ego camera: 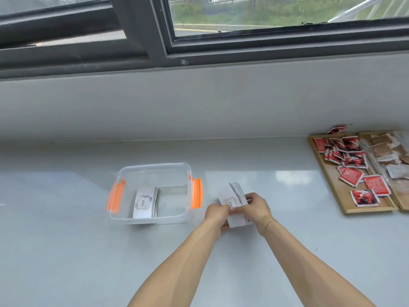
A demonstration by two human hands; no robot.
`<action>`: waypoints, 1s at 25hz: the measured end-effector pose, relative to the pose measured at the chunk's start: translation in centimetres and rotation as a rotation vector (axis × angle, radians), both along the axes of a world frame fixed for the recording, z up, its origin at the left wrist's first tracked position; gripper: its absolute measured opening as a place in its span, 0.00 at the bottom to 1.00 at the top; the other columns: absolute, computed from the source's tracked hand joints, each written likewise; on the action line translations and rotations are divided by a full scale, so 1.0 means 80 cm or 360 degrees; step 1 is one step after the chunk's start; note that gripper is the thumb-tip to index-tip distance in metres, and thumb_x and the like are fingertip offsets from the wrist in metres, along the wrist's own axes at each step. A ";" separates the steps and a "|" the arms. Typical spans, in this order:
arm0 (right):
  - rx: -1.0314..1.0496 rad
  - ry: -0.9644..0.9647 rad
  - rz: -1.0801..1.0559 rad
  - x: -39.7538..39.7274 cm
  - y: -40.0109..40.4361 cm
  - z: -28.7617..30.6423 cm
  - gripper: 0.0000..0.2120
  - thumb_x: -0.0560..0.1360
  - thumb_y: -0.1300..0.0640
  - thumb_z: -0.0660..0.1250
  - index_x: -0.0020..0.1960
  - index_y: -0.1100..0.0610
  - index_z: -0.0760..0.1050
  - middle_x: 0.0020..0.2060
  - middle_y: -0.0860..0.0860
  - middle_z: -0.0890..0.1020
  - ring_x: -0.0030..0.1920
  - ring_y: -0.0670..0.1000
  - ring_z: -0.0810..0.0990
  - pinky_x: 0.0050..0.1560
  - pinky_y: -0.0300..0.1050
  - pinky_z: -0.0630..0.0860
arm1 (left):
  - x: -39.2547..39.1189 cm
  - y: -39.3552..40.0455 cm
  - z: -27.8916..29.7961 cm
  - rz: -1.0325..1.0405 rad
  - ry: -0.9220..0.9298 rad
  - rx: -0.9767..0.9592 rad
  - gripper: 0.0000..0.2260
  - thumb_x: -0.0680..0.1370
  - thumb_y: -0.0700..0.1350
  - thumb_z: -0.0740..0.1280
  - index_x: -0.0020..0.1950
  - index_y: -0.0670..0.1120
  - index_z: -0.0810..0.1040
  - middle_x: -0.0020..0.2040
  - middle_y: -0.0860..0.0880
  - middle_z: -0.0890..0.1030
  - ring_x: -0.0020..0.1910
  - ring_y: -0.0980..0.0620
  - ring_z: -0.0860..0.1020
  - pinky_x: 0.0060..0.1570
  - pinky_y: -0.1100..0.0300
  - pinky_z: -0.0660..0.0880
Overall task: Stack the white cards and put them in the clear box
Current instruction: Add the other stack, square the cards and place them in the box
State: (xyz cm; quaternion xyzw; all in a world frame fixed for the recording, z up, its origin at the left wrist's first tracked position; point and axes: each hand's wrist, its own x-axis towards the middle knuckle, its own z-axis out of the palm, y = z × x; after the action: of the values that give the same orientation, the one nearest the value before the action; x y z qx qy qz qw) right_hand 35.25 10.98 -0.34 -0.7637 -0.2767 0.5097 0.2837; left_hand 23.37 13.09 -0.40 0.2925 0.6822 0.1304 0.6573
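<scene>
A clear box (152,171) with orange side latches sits on the pale table, left of centre. Inside it lies a stack of white cards (145,203) with "love." printed on top. Just right of the box, both hands hold a second bundle of white cards (236,193), its far ends fanned apart. My left hand (217,216) grips the bundle's left and underside. My right hand (257,207) pinches it from the right and top. The bundle's near half is partly hidden by my fingers.
Two wooden trays (332,185) stand at the right edge, one holding several red sachets (352,176), the other brownish packets (385,151). A grey wall and window ledge rise behind the table. Bare table surface spreads to the left and front of the box.
</scene>
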 end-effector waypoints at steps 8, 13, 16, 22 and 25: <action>0.0078 -0.0718 0.0774 -0.047 -0.107 0.032 0.23 0.61 0.59 0.73 0.54 0.48 0.73 0.48 0.48 0.80 0.47 0.52 0.78 0.43 0.47 0.76 | -0.104 -0.108 -0.004 -0.0634 0.0331 0.0575 0.36 0.65 0.48 0.71 0.71 0.54 0.60 0.56 0.49 0.73 0.49 0.51 0.79 0.38 0.61 0.75; 0.0254 -0.0905 0.1120 -0.116 -0.171 0.032 0.19 0.64 0.57 0.67 0.54 0.44 0.71 0.48 0.43 0.77 0.51 0.49 0.74 0.44 0.48 0.75 | -0.184 -0.170 -0.004 -0.1237 0.0494 0.1157 0.35 0.67 0.47 0.68 0.72 0.60 0.59 0.65 0.58 0.65 0.58 0.57 0.74 0.47 0.55 0.78; 0.0398 -0.0939 0.1232 -0.168 -0.193 0.024 0.19 0.66 0.58 0.64 0.55 0.44 0.70 0.50 0.43 0.76 0.52 0.50 0.72 0.45 0.48 0.73 | -0.238 -0.186 -0.003 -0.1443 0.0678 0.1396 0.22 0.71 0.47 0.66 0.64 0.55 0.68 0.61 0.58 0.71 0.56 0.54 0.75 0.47 0.52 0.77; 0.0640 -0.1114 0.1327 -0.244 -0.203 0.007 0.19 0.70 0.60 0.65 0.59 0.46 0.70 0.52 0.43 0.76 0.52 0.51 0.72 0.47 0.46 0.72 | -0.315 -0.189 -0.005 -0.1441 0.0880 0.1520 0.17 0.73 0.48 0.66 0.62 0.53 0.70 0.58 0.54 0.74 0.52 0.50 0.75 0.45 0.58 0.72; 0.0776 -0.1249 0.1321 -0.266 -0.193 0.000 0.19 0.69 0.61 0.65 0.59 0.48 0.72 0.51 0.44 0.77 0.50 0.52 0.73 0.47 0.45 0.72 | -0.334 -0.183 -0.015 -0.1386 0.0959 0.1645 0.19 0.74 0.48 0.66 0.64 0.52 0.70 0.57 0.52 0.74 0.50 0.48 0.75 0.47 0.58 0.70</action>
State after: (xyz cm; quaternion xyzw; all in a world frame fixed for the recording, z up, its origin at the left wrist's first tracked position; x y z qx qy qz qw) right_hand 13.94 -4.45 -0.31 -0.6360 -0.7428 0.1808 0.1052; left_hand -3.38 -1.53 -1.61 0.8321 0.5068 0.0763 0.2121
